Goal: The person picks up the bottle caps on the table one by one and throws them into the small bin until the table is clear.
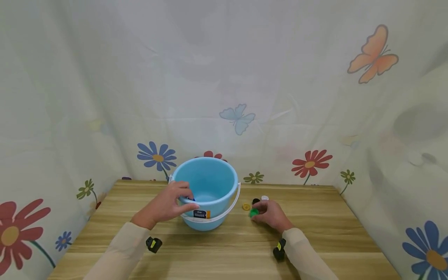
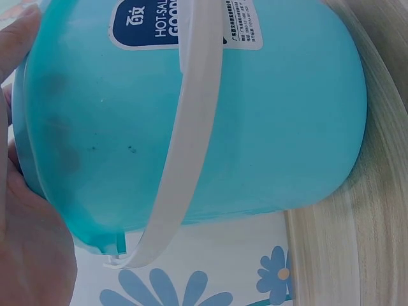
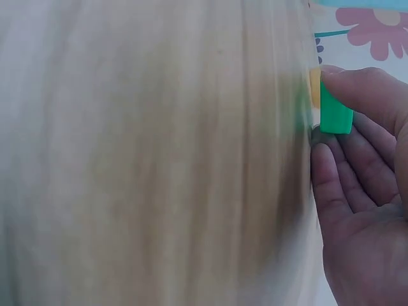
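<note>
A light blue bucket (image 1: 206,227) with a white handle (image 2: 185,146) stands upright on the wooden table. My left hand (image 1: 174,200) grips its near-left rim, fingers over the inside and thumb on the outer wall. A small dark blue bit (image 1: 191,199) shows by those fingertips; what it is I cannot tell. To the right of the bucket, my right hand (image 1: 272,216) pinches a green bottle cap (image 3: 336,115) between thumb and fingers, low over the table. Close by lie a yellow cap (image 1: 246,207), a black cap (image 1: 256,201) and a white cap (image 1: 265,198), the black one partly hidden.
The wooden table (image 1: 217,256) ends at a back edge against a pale curtain (image 1: 196,77) printed with flowers and butterflies. More curtain hangs at both sides. A black device (image 1: 154,244) sits at the left wrist and another black device (image 1: 279,250) at the right wrist.
</note>
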`<state>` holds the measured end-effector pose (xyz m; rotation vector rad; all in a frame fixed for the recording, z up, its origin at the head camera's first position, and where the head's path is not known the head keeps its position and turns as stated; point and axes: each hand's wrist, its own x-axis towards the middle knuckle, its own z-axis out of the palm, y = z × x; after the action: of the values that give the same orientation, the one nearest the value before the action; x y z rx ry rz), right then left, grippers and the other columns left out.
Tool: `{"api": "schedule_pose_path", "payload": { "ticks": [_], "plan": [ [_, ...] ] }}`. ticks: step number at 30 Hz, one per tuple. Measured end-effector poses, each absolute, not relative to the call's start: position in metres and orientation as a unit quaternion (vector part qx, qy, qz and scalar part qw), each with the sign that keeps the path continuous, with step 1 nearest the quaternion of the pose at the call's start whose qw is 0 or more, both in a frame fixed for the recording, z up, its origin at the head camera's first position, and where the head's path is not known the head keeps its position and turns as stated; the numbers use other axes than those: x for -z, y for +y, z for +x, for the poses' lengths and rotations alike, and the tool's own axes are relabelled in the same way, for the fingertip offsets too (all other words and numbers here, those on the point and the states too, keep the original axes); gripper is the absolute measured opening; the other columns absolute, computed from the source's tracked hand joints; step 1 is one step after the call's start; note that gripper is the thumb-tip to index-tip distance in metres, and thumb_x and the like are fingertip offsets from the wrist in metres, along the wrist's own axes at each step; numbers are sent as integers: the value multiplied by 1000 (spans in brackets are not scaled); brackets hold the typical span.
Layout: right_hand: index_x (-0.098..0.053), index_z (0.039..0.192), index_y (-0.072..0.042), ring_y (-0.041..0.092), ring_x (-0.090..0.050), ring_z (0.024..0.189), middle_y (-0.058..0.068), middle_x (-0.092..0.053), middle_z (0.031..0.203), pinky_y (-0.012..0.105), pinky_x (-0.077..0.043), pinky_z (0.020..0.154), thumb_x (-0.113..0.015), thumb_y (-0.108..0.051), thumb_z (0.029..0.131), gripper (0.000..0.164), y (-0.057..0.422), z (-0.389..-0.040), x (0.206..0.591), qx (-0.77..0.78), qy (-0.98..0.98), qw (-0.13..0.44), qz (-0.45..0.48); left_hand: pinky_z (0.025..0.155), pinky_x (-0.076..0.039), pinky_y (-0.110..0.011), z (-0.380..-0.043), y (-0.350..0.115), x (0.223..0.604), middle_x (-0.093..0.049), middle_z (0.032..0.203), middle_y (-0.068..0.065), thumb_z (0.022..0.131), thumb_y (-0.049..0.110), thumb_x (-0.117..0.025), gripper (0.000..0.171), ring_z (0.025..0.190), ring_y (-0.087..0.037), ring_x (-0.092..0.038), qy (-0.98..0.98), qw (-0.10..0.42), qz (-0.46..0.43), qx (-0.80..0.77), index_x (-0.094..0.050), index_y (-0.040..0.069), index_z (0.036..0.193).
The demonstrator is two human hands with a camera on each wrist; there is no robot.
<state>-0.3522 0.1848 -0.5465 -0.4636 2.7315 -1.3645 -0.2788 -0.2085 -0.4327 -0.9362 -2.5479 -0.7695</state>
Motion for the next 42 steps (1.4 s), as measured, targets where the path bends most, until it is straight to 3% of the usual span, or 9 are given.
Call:
{"api": "schedule_pose_path", "payload": {
  "ticks": [11,23,28,37,42],
  "plan": [
    [-73,114,-7,19,-69,99,5,-73,110,37,-58,90,-87,-10,81,36,179,-352,539,450,879,27,-155,87,-52,-42,-279,-209,434,-52,86,16,84,50,-81,20,93,-12,-53,-892,158,-324,272,-69,34,83],
    [-73,115,-10,16,-70,97,4,-75,109,31,-59,85,-85,-14,84,34,175,-349,518,468,869,19,-163,86,-51,-41,-280,-208,435,-50,85,16,84,48,-82,20,91,-12,-52,-891,162,-326,272,-68,33,82],
    [-73,115,-5,20,-71,97,11,-75,110,28,-59,83,-84,-13,85,33,173,-347,506,487,853,6,-189,85,-50,-40,-279,-208,436,-49,84,16,84,49,-82,20,90,-11,-52,-890,165,-327,273,-68,34,81],
    [-71,121,-4,19,-71,96,9,-75,112,27,-60,78,-83,-19,87,39,170,-344,488,512,836,-22,-196,81,-49,-36,-279,-209,435,-49,83,17,85,50,-80,20,87,-9,-51,-886,169,-335,273,-68,34,82],
    [-73,118,-10,18,-71,94,7,-75,108,25,-59,78,-84,-22,86,36,169,-344,481,508,835,-46,-204,81,-48,-35,-279,-209,435,-49,83,17,85,50,-80,20,87,-9,-51,-888,166,-333,272,-67,35,81]
  ]
}}
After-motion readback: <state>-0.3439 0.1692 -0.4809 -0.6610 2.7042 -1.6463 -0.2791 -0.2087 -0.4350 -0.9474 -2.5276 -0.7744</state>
